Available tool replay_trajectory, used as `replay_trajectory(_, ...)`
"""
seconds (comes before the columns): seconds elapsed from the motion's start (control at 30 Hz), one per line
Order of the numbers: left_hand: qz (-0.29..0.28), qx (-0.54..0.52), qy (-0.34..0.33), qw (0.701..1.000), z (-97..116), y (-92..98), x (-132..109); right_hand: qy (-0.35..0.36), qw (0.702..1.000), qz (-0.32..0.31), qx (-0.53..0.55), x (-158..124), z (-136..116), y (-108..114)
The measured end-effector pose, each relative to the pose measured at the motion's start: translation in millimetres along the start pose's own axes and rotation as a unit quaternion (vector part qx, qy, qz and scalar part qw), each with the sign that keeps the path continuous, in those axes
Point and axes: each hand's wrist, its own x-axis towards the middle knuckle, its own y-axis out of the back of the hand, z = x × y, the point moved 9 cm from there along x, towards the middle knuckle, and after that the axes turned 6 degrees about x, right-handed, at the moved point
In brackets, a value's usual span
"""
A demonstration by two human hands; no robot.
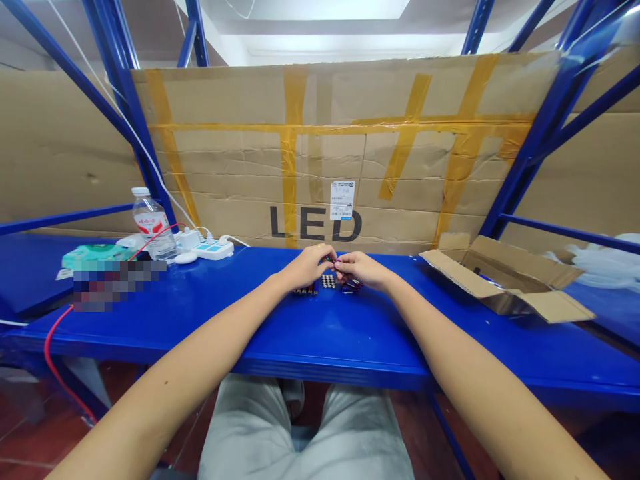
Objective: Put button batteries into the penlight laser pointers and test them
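My left hand (309, 264) and my right hand (364, 268) meet above the blue table (320, 333). Fingers of both pinch a small dark part (331, 259), too small and too covered to name. Just below lies a block of small round silvery pieces (329, 281) set in rows. To its left, partly under my left hand, sits a row of small dark parts with metallic ends (305, 291). A small bundle of dark, red and blue thin wires (352, 287) rests to the right, below my right hand.
An open cardboard box (500, 287) stands at the right. On the left are a water bottle (154, 227), a white power strip (215, 249), a green packet (95, 255) and a red cable (50, 340). A cardboard sheet (225, 173) rises behind the table.
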Motion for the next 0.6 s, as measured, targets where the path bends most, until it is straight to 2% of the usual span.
replay_trajectory(0.13,0.007,-0.015,0.009,1.0,-1,2.1,-1,-0.007,1.0,-0.005,-0.01,0,-1,-5)
replay_trajectory(0.27,0.035,-0.002,0.025,0.999,-8,6.7,-2,0.047,0.993,0.058,-0.094,7,-6,5)
replay_trajectory(0.43,0.046,-0.038,0.048,0.997,-18,5.8,-2,0.124,0.945,0.104,-0.283,8,-17,7)
replay_trajectory(0.6,0.06,-0.058,0.066,0.994,-21,8.9,-3,0.142,0.926,0.122,-0.328,7,-18,5)
